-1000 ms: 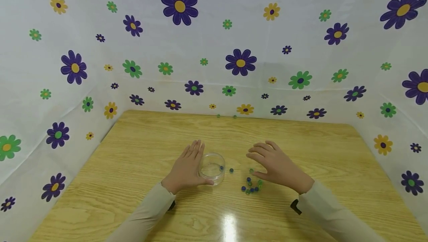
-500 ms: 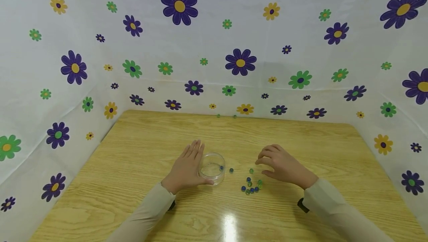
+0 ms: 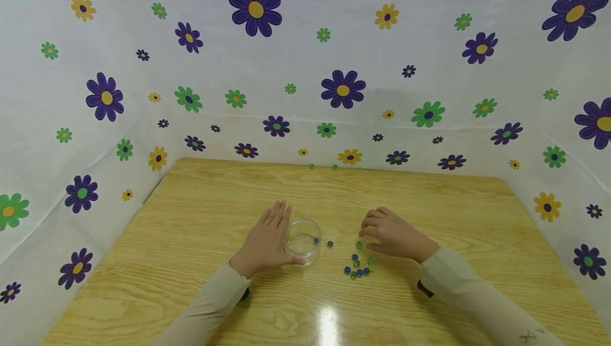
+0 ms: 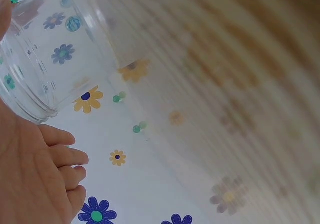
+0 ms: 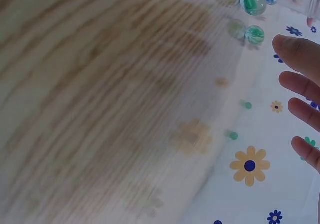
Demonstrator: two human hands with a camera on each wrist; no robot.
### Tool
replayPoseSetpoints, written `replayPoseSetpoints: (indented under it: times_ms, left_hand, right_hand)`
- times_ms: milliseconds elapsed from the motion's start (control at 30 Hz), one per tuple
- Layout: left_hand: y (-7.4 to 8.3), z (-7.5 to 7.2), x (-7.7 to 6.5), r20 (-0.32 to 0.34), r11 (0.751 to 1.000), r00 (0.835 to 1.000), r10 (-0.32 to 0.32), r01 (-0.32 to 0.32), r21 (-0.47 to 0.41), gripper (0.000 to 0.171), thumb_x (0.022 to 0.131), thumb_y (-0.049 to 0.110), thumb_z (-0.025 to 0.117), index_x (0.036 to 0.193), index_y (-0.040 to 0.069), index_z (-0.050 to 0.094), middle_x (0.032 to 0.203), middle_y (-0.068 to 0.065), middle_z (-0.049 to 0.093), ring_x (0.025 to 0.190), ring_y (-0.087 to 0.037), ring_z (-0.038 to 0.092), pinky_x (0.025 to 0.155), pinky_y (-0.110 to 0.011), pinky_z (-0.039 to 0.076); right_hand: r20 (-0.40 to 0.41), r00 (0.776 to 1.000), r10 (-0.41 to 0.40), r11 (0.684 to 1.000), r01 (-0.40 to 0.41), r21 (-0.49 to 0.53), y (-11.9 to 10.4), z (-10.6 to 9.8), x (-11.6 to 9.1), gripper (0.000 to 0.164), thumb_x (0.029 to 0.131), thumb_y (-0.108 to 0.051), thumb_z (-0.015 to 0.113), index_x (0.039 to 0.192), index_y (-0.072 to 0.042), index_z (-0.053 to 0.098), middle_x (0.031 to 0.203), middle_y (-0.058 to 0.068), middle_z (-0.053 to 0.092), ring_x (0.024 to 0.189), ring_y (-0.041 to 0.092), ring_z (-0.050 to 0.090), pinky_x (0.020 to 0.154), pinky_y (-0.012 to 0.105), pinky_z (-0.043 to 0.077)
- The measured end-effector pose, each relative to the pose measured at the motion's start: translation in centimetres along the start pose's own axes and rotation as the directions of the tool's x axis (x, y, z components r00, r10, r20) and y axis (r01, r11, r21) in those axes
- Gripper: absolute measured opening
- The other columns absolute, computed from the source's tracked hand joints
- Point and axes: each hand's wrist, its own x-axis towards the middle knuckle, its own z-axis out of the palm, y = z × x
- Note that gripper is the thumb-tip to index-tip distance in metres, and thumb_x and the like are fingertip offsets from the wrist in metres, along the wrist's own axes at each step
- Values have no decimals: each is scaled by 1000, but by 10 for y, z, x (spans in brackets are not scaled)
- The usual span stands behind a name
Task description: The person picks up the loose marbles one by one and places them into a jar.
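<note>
My left hand (image 3: pixel 267 242) rests against the left side of a clear, round jar (image 3: pixel 310 257), fingers straight and thumb along the near side. A blue marble (image 3: pixel 316 240) shows through the jar's right wall. Another blue marble (image 3: pixel 330 244) lies on the table just right of the jar. My right hand (image 3: pixel 393 235) hovers beside a green marble (image 3: pixel 359 244), fingers loosely bent and apart. In the right wrist view, a gap separates the thumb (image 5: pixel 295 51) from the nearest green marble (image 5: pixel 255 34). Nothing is visible between those fingers.
Several blue and green marbles (image 3: pixel 360 273) lie loosely grouped in front of my right hand. Two small green marbles (image 3: pixel 335 167) sit at the table's back edge, against a white flowered cloth (image 3: pixel 296 43). The wood table (image 3: pixel 215 192) spreads around both hands.
My right hand has drawn back to the right, then come slightly left again, its fingers more bent. The left hand, the jar and the marbles stay put.
</note>
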Motion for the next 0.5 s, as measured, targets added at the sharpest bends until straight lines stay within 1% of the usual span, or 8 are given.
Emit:
replayPoseSetpoints:
  times_ms: [267,400,500]
  left_hand:
    - [0,-1,0,8,1000,1000,1,-1,6,122,68,78,57,148,-4,15,155,-23,17,146,-33,13,119,-45,17]
    - [0,0,-1,13,1000,1000,-5,5,-5,123,68,79,57,149,-4,15,155,-23,16,146,-33,13,120,-45,16]
    - [0,0,-1,8,1000,1000,-5,5,-17,123,68,78,57,149,-4,15,155,-23,16,146,-33,13,120,-45,16]
  right_hand:
    - [50,998,-49,997,52,-50,-1,4,5,26,72,-26,81,94,-17,71,94,-3,67,90,14,58,83,35,49]
    - [57,995,-79,994,84,-75,-3,5,8,26,70,-25,82,93,-18,71,93,-4,67,89,13,58,82,33,50]
    - [70,993,-97,988,105,-115,-4,5,9,27,68,-26,83,92,-19,71,92,-5,67,89,13,58,81,32,49]
